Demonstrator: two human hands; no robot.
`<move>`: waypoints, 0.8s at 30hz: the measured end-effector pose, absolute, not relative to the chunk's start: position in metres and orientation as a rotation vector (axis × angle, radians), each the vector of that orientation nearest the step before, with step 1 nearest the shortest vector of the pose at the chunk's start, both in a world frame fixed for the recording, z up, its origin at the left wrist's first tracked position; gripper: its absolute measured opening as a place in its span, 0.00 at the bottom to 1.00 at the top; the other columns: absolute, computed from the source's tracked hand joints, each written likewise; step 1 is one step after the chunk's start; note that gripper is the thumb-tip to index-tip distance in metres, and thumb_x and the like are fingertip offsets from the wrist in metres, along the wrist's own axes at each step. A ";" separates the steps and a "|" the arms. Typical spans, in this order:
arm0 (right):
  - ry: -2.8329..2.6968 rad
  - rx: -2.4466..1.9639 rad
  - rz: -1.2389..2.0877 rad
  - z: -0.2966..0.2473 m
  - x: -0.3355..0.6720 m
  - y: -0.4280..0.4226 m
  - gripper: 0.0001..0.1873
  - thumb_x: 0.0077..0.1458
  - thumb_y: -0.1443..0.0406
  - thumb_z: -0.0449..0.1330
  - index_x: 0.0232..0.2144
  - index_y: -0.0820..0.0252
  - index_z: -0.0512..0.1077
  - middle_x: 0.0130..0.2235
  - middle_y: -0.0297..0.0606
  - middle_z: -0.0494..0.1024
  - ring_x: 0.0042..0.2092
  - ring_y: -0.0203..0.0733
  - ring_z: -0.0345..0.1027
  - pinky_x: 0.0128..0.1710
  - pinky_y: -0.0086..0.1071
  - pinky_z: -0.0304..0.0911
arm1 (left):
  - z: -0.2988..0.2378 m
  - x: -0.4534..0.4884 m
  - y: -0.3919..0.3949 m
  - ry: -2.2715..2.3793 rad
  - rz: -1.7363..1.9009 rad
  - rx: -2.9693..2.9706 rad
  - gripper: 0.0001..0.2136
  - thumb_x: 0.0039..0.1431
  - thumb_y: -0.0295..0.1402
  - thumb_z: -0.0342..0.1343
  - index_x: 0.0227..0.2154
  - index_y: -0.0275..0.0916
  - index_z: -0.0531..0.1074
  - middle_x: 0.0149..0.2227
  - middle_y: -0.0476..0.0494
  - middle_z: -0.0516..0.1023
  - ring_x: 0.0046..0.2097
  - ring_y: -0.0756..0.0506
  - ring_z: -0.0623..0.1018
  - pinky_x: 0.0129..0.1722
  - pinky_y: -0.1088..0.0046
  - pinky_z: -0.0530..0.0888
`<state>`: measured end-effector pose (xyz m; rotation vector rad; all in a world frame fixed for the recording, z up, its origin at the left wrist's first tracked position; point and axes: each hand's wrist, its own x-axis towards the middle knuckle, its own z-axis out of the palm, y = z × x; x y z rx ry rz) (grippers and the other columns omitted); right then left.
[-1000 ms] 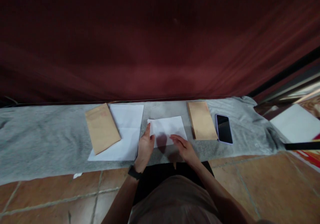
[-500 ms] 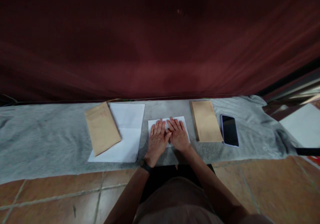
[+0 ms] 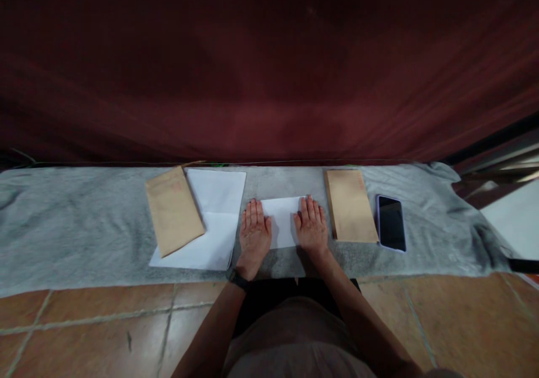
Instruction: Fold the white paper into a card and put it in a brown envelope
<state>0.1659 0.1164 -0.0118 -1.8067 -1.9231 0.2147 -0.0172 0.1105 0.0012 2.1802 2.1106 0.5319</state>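
My left hand [image 3: 255, 236]: flat, palm down, fingers straight and nearly together, thumb turned inward; it covers one side of the paper and grips nothing.
My right hand [image 3: 312, 232]: also flat and palm down, fingers straight, over the opposite side; nothing is pinched.
Small white paper [image 3: 281, 221]: between my two hands and partly under both, its bare middle showing between my thumbs; whether it is one layer or folded, I cannot tell.
Weight and stiffness: I judge it very light and easily bent, so it probably needs no more than a light touch.
Surface: likely smooth enough to slide under a dry palm; the soft grey cloth [image 3: 92, 226] beneath my hands may give a little under pressure.
Fragility: I expect it to crease or tear if pulled unevenly; flat, even pressure should be kinder.
Best hold: a side edge or a near corner, thumb above and fingertips below; the near edge, between my wrists, looks easiest to lift.
Left of my left hand: large white paper [image 3: 223, 198], just beside it, with a brown envelope [image 3: 174, 212] lying askew on top.
Right of my right hand: a stack of brown envelopes [image 3: 351, 204], near, then a smartphone [image 3: 391, 223] farther out.
Left wrist: a dark wristband [image 3: 238, 278].
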 end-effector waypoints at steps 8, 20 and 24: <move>-1.946 -1.835 0.196 -0.013 0.165 0.117 0.32 0.71 0.58 0.45 0.70 0.68 0.55 0.72 0.55 0.53 0.72 0.57 0.46 0.69 0.56 0.44 | 0.010 0.012 0.080 1.963 0.435 2.312 0.28 0.72 0.34 0.40 0.72 0.30 0.47 0.72 0.32 0.54 0.74 0.39 0.51 0.72 0.50 0.55; -1.932 -1.808 0.161 -0.013 0.167 0.116 0.31 0.72 0.58 0.44 0.70 0.68 0.56 0.71 0.55 0.55 0.72 0.56 0.49 0.69 0.56 0.45 | 0.004 -0.010 0.045 1.956 0.350 2.294 0.29 0.72 0.37 0.42 0.71 0.29 0.50 0.72 0.31 0.52 0.74 0.38 0.52 0.71 0.52 0.57; -1.944 -1.800 0.193 -0.006 0.168 0.114 0.31 0.72 0.59 0.43 0.70 0.70 0.55 0.72 0.56 0.53 0.72 0.56 0.47 0.69 0.57 0.45 | 0.002 -0.020 0.039 1.988 0.370 2.260 0.29 0.71 0.36 0.43 0.71 0.31 0.50 0.73 0.32 0.52 0.74 0.38 0.52 0.70 0.51 0.57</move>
